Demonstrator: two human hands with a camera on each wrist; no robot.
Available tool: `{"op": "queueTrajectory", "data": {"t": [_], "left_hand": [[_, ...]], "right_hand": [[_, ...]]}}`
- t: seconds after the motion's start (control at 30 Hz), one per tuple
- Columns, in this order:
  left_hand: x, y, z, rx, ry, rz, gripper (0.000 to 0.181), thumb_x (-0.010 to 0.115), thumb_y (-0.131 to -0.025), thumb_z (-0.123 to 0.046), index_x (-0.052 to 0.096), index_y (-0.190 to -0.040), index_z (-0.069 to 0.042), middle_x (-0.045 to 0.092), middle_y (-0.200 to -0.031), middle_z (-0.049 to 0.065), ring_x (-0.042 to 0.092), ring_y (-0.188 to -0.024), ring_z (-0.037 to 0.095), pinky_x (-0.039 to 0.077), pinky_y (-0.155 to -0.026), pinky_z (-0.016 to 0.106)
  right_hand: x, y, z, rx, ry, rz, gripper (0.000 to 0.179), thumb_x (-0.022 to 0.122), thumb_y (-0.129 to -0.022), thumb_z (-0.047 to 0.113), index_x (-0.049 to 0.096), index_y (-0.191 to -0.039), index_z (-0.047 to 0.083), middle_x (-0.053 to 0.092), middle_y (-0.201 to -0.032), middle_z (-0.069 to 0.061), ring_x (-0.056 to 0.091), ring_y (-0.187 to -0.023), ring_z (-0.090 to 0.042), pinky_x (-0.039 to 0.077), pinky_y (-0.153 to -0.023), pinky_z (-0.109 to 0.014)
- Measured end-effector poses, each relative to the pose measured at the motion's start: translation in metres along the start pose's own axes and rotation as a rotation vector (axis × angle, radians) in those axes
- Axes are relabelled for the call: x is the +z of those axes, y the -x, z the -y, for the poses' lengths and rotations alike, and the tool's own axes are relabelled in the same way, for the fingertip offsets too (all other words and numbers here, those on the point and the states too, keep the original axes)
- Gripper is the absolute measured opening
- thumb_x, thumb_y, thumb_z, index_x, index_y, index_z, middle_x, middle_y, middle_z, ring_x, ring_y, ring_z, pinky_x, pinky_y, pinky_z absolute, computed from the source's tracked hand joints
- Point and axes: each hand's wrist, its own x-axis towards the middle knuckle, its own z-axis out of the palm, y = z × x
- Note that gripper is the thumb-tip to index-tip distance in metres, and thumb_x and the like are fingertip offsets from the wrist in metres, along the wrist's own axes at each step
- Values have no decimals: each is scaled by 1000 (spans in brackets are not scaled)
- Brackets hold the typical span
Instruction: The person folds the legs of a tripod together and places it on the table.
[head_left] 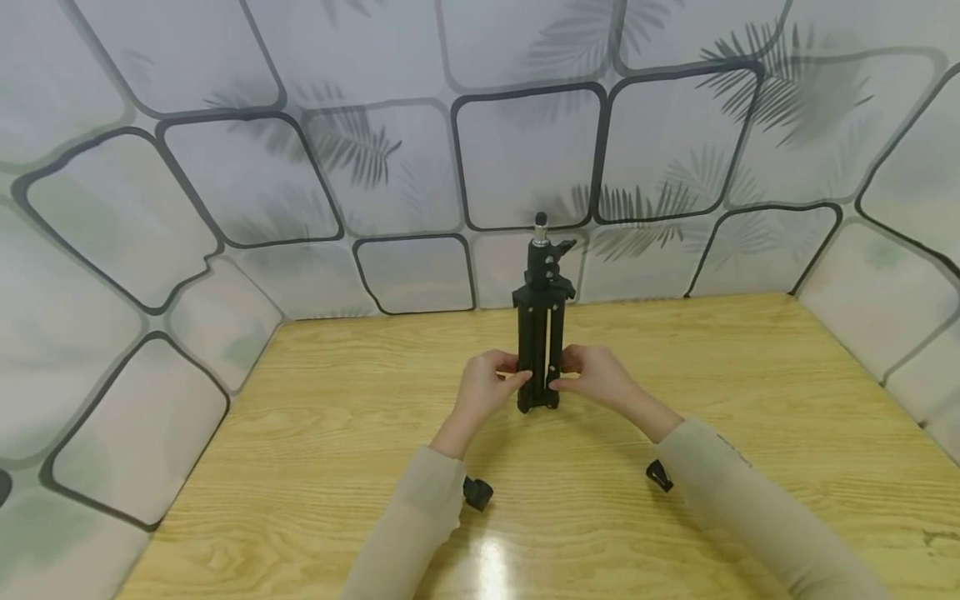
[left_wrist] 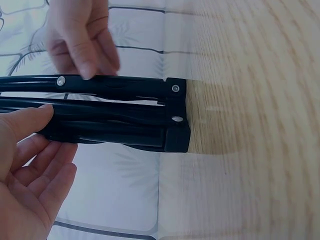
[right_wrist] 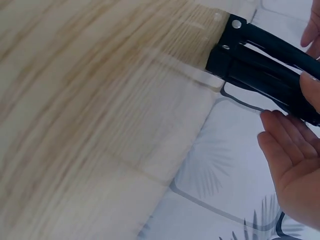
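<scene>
A black folded tripod light stand is upright on the wooden table, its metal-tipped top with a knob pointing up. My left hand holds its lower legs from the left, thumb in front and fingers behind. From the right, my right hand grips the lower legs in a like way, with the thumb in front. The left wrist view shows the stand's leg bracket at the foot, against the tabletop. In the right wrist view the right fingers lie beneath a leg.
The table has a light wood grain. Behind it and at both sides hangs patterned cloth with dark outlines and leaf prints. Small black pieces show beside the left sleeve and the right sleeve.
</scene>
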Motion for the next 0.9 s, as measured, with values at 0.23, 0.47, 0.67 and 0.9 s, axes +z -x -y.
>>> {"op": "queueTrajectory", "data": {"t": [0.23,0.47,0.67,0.9], "left_hand": [[0,0,1,8,1,-1,25,65,-81,-18,65,-99,-1,64,-89,7,61,-80,15,49,-66,22],[0,0,0,-8,3,7,25,65,-82,-19,65,-99,-2,63,-90,6,60,-81,15,49,-66,22],[0,0,-1,-6,-2,6,24,65,-82,-19,65,-99,-2,63,-89,5,60,-80,14,49,-66,22],[-1,1,-1,-3,8,1,23,65,-82,-18,66,-98,-2,64,-89,6,60,-81,14,49,-66,22]], "right_hand": [[4,-4,-11,-35,-59,133,31,73,-71,6,61,-96,-7,65,-81,-13,63,-74,-23,51,-65,-31],[13,-8,-19,-6,13,188,33,74,-70,9,62,-97,-4,66,-80,-10,63,-72,-21,50,-62,-29],[15,-10,-18,8,57,187,31,74,-71,11,62,-97,-2,65,-76,-6,62,-67,-16,50,-59,-27],[16,-12,-16,-11,99,178,25,74,-70,11,64,-90,0,64,-70,-3,60,-61,-12,49,-56,-26]]}}
